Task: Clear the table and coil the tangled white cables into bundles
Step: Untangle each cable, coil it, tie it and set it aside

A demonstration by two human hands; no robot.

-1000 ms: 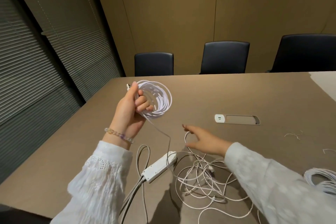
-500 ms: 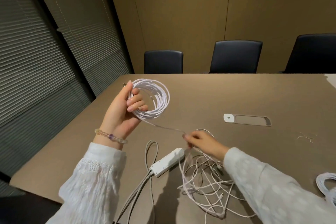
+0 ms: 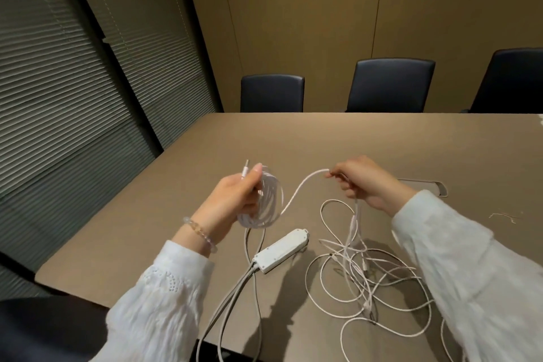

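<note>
The left hand (image 3: 235, 197) grips a wound coil (image 3: 266, 206) of white cable, fingers curled through the loops and the thumb pressed against a plug end (image 3: 244, 171) that sticks up above the fist; pinning that end probably keeps the finished turns from springing apart. A free strand (image 3: 299, 189) runs from the coil across to the right hand (image 3: 360, 182), whose fingers pinch it near the tips and curl round the length that drops behind the palm; held raised and off to the side like this, the strand seems measured out for the next turn onto the coil. That hanging length falls into the tangled cables (image 3: 370, 279) lying loose on the brown surface (image 3: 323, 138) below the right forearm, so most of the cable is not yet coiled. A white power strip (image 3: 280, 250) rests between the two arms, its grey leads running off the near edge; it lies close enough to snag a loop.
</note>
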